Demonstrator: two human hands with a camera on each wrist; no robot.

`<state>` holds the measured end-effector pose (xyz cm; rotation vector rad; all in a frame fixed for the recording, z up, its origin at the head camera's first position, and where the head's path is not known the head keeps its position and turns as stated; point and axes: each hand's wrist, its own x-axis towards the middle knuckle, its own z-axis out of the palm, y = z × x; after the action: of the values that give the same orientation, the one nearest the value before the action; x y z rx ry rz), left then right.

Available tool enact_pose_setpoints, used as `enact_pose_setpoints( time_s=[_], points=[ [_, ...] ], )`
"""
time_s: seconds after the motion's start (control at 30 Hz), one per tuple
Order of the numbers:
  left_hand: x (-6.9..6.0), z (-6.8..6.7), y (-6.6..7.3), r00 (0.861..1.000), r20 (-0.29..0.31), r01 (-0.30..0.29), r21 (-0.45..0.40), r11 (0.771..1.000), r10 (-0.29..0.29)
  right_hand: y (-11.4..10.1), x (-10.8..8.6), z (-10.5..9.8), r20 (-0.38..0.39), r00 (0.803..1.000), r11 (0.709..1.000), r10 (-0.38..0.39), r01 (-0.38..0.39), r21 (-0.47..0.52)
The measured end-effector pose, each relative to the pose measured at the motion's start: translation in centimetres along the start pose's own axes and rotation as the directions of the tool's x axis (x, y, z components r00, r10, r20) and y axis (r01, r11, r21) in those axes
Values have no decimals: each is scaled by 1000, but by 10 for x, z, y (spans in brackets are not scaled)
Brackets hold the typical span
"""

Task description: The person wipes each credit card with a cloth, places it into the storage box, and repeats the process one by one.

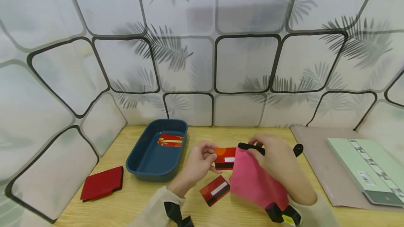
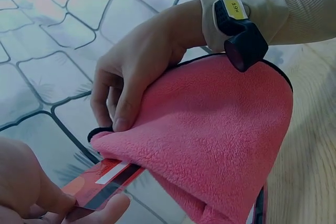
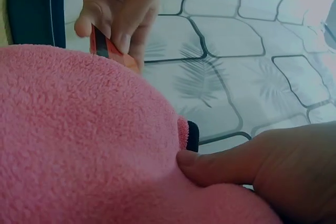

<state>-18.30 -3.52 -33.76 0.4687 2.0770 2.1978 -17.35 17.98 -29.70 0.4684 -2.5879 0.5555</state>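
Between the thumb and fingers of my left hand (image 1: 199,162) is a red card (image 1: 224,155) with a dark stripe, its right end against or behind the pink cloth (image 1: 252,178). My right hand (image 1: 277,157) pinches the cloth's black-edged top; in the left wrist view that hand (image 2: 142,61) has its thumb on the pink cloth (image 2: 210,124). The held card (image 2: 107,182) passes partly out of sight at the cloth's edge. A second red card (image 1: 215,190) lies on the table below my left hand. In the right wrist view the cloth (image 3: 79,129) hides part of the held card.
A blue tray (image 1: 151,162) with a red and gold card (image 1: 170,140) inside stands at the left. Farther left lies a red wallet-like item (image 1: 102,184). At the right, a pale green box or book (image 1: 363,167) rests on a greyish-pink board (image 1: 318,164). Patterned curtain-like material surrounds the table.
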Motion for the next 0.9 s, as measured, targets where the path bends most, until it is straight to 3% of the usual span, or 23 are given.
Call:
enact_pose_setpoints(
  time_s=[0.23,0.43,0.63,0.9],
  points=[
    [2,-6,2,1000,-12,-10,-17,1000,10,10,2,-5,-2,999,999,39,-39,-32],
    [5,-10,-1,997,-72,-20,11,1000,20,19,1,-9,-51,998,997,34,-37,-65],
    [7,-14,-5,993,-119,15,51,999,-9,22,-3,-17,-31,998,997,56,-58,-47],
    [12,-13,-7,986,-167,23,77,997,-10,16,-2,-24,-12,999,999,-44,44,5]
  ],
)
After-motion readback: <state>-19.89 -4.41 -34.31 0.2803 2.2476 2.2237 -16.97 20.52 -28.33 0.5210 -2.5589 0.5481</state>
